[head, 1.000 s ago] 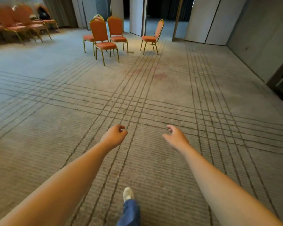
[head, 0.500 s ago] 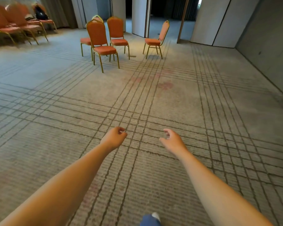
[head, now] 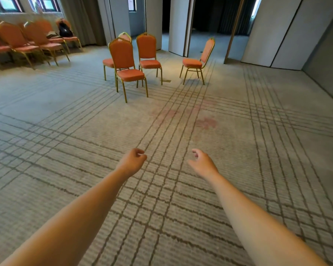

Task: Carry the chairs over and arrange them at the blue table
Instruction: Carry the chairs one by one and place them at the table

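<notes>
Several orange padded chairs with gold metal frames stand on the carpet ahead. The nearest chair is in front of a second chair, with a third chair partly hidden behind them. A lone chair stands to their right, turned sideways. Both arms reach forward over the carpet, well short of the chairs. My left hand is loosely curled and holds nothing. My right hand has its fingers apart and is empty. No blue table is in view.
A row of the same orange chairs lines the far left wall under windows, with a black bag on one seat. White partition panels and dark doorways stand behind the chairs. A grey wall runs along the right.
The view has advanced toward the chairs, which now look larger and closer. My foot, seen at the bottom earlier, has dropped out of view. Both hands stay empty.
</notes>
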`<state>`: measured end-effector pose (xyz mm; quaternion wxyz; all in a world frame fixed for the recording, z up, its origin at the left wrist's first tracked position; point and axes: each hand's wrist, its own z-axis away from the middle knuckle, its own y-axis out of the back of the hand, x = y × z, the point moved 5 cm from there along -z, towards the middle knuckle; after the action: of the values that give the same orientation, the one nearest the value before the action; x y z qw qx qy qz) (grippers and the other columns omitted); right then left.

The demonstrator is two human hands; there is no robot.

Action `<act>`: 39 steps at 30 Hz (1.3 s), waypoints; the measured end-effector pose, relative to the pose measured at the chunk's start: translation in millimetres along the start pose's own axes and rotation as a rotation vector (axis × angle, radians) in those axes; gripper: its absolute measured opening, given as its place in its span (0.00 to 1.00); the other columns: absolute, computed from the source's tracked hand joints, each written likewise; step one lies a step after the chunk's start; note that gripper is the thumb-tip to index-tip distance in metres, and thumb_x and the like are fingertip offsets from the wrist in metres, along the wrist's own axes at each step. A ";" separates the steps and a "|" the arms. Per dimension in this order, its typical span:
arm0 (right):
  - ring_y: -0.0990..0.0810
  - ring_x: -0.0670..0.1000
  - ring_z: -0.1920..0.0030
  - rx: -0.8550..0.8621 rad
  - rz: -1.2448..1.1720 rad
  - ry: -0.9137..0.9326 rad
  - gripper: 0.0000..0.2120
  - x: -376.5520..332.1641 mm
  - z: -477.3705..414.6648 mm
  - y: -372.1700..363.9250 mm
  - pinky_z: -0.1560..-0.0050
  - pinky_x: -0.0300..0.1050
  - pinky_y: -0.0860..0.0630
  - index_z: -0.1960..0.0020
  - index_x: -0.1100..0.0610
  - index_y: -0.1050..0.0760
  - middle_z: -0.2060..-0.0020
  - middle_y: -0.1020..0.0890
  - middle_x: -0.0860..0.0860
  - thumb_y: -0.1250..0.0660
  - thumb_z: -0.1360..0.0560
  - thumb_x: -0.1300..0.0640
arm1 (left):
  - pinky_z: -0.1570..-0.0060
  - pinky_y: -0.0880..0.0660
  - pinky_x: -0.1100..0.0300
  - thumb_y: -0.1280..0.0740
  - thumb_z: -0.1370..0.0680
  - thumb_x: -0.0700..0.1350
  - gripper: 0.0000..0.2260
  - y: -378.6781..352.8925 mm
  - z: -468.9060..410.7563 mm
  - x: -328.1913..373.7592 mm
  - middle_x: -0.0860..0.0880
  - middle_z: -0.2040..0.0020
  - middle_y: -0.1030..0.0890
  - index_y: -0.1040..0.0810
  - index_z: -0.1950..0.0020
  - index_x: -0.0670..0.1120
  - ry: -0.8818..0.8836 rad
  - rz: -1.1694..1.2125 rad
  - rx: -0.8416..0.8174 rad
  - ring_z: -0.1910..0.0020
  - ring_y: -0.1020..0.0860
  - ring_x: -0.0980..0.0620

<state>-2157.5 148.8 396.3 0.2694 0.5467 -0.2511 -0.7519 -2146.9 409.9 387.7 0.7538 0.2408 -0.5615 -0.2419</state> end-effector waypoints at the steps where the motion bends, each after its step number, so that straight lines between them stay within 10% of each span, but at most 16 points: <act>1: 0.26 0.52 0.39 -0.002 -0.002 0.002 0.26 -4.4 -21.6 6.4 0.46 0.44 0.29 0.24 0.52 0.38 0.28 0.33 0.53 0.37 0.21 0.51 | 0.49 0.25 0.55 0.37 0.21 0.53 0.18 -1.0 -20.4 7.0 0.48 0.45 0.21 0.28 0.33 0.46 0.006 0.011 0.008 0.48 0.21 0.49; 8: 0.28 0.54 0.33 -0.058 -0.004 0.004 0.27 -32.8 -198.2 37.3 0.39 0.48 0.27 0.24 0.50 0.38 0.28 0.32 0.53 0.36 0.21 0.49 | 0.51 0.25 0.55 0.38 0.21 0.53 0.18 -4.7 -186.6 51.5 0.49 0.48 0.21 0.28 0.33 0.46 0.023 0.007 0.036 0.52 0.21 0.50; 13: 0.25 0.49 0.49 -0.026 -0.008 0.043 0.27 -75.5 -348.0 61.4 0.50 0.45 0.28 0.25 0.50 0.37 0.29 0.31 0.53 0.35 0.22 0.49 | 0.42 0.25 0.51 0.36 0.21 0.52 0.19 8.0 -344.8 94.2 0.47 0.45 0.22 0.29 0.33 0.45 0.000 0.075 0.030 0.46 0.21 0.47; 19: 0.27 0.53 0.33 0.027 -0.018 0.042 0.26 -136.6 -512.2 97.8 0.42 0.47 0.28 0.25 0.48 0.37 0.29 0.31 0.51 0.35 0.22 0.49 | 0.43 0.25 0.51 0.36 0.21 0.52 0.20 37.0 -521.4 155.3 0.45 0.44 0.21 0.28 0.33 0.44 -0.029 0.037 0.039 0.47 0.21 0.47; 39: 0.27 0.52 0.36 -0.088 0.020 0.078 0.26 -298.1 -1043.9 121.3 0.44 0.46 0.27 0.24 0.50 0.38 0.28 0.32 0.52 0.37 0.21 0.49 | 0.39 0.27 0.52 0.39 0.20 0.52 0.21 111.9 -1007.5 245.6 0.46 0.35 0.24 0.30 0.29 0.46 0.108 -0.072 0.079 0.41 0.24 0.48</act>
<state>-1065.5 176.3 394.4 0.3103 0.5606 -0.2125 -0.7377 -1104.1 431.9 382.5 0.7638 0.3031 -0.5200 -0.2332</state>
